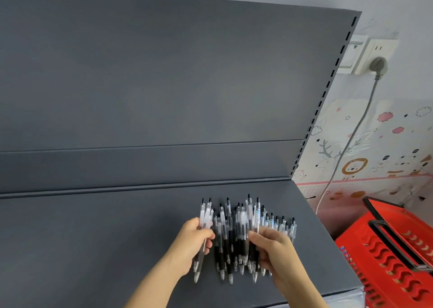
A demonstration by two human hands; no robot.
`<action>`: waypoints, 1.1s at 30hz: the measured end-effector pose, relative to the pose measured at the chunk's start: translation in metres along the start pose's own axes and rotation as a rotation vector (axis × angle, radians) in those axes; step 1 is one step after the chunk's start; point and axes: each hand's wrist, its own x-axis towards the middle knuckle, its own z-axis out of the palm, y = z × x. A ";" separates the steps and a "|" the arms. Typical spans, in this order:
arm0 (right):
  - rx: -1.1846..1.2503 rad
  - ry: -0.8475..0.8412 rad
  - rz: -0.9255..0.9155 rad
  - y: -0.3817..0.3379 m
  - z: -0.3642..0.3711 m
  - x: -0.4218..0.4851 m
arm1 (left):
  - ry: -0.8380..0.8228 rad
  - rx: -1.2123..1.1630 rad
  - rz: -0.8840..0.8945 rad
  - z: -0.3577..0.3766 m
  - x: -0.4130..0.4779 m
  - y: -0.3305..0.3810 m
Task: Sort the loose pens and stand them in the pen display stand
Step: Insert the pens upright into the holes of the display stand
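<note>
A heap of several clear-barrelled pens with black grips [230, 239] lies on the dark grey shelf [98, 242], tips pointing toward me. My left hand [194, 242] is closed around a small bundle of clear pens [203, 228] at the heap's left side. My right hand [273, 251] rests on the heap's right part, its fingers pinching a pen [256, 216] that sticks up out of the pile. No pen display stand is in view.
The shelf's dark grey back panel [164, 85] rises behind the pens, with a slotted upright [328, 85] at its right edge. A red plastic basket [396, 249] stands to the right, below the shelf. A wall socket with a grey plug and cable [377, 66] is on the wall.
</note>
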 end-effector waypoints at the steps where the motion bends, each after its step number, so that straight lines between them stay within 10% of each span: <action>1: 0.029 -0.028 0.000 0.002 0.003 0.000 | 0.003 -0.051 -0.003 -0.003 -0.007 0.000; 17: 0.054 -0.364 0.033 -0.005 0.154 -0.040 | 0.213 -0.202 0.129 -0.136 -0.108 -0.024; 33: -0.100 -0.694 -0.020 0.010 0.468 -0.177 | 0.444 -0.326 0.217 -0.419 -0.263 -0.100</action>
